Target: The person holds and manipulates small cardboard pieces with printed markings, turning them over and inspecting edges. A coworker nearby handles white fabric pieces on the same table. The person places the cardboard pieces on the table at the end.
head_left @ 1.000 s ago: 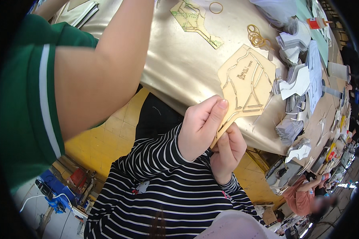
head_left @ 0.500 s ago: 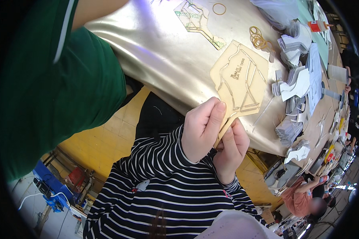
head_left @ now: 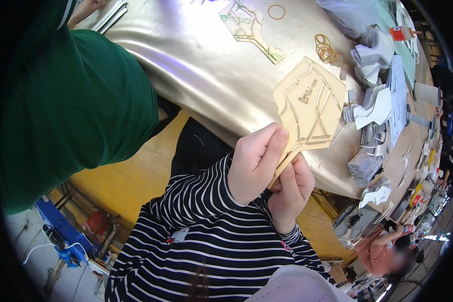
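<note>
Both hands hold a flat cream template (head_left: 294, 103) with curved and straight slots cut through it and dark lettering on its face. Its broad part rises over the table's near edge, and its narrow tail runs down between my hands. My left hand (head_left: 255, 163) is closed on the left side of the tail, thumb on top. My right hand (head_left: 293, 192) pinches the tail's lower end, partly hiding it. Beyond, a clear slotted template (head_left: 244, 25) with green print lies on the table. A bundle of tan rubber bands (head_left: 325, 49) lies right of it.
A metallic gold cover (head_left: 201, 75) drapes the table. Stacks of white cut pieces (head_left: 372, 108), an orange-red bottle (head_left: 401, 33) and a plastic bag (head_left: 350, 15) line the right side. Close on my left stands a person in green (head_left: 85, 100); another in pink (head_left: 375, 251) is at the lower right.
The template's broad part has swung slightly right and tilted, while my hands stay nearly in place. The arm of the person in green has moved away from the upper left, uncovering a hand there.
</note>
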`<state>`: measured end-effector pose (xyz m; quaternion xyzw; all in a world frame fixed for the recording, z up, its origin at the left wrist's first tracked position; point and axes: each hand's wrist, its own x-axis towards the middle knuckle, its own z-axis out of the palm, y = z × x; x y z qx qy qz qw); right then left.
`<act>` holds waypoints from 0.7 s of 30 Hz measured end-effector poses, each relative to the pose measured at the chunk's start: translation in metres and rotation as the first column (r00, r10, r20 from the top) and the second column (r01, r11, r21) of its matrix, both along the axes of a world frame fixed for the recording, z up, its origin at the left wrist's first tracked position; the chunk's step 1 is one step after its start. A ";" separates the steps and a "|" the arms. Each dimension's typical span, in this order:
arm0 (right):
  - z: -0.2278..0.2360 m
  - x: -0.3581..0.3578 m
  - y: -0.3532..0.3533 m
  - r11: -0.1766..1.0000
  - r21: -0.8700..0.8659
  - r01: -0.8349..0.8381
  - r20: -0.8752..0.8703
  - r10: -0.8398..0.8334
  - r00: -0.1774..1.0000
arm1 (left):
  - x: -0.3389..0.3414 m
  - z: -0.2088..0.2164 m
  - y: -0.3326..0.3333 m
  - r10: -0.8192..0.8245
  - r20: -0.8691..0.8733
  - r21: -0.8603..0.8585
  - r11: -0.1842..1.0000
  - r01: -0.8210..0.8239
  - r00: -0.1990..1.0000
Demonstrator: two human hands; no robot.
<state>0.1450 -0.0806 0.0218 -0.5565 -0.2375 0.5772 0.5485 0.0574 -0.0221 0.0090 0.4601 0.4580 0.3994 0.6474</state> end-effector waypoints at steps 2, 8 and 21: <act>0.001 0.003 0.001 1.000 -0.016 -0.013 -0.020 0.013 1.000 | 0.000 0.001 -0.001 0.034 -0.020 -0.002 0.999 -0.034 0.999; 0.004 0.016 0.004 0.976 -0.060 -0.210 0.126 0.216 0.968 | -0.001 0.002 0.001 0.044 0.045 -0.107 0.993 -0.039 0.998; 0.001 0.013 0.003 0.975 -0.009 -0.222 0.111 0.221 0.969 | -0.006 0.003 0.003 0.003 0.064 -0.131 0.991 0.006 0.998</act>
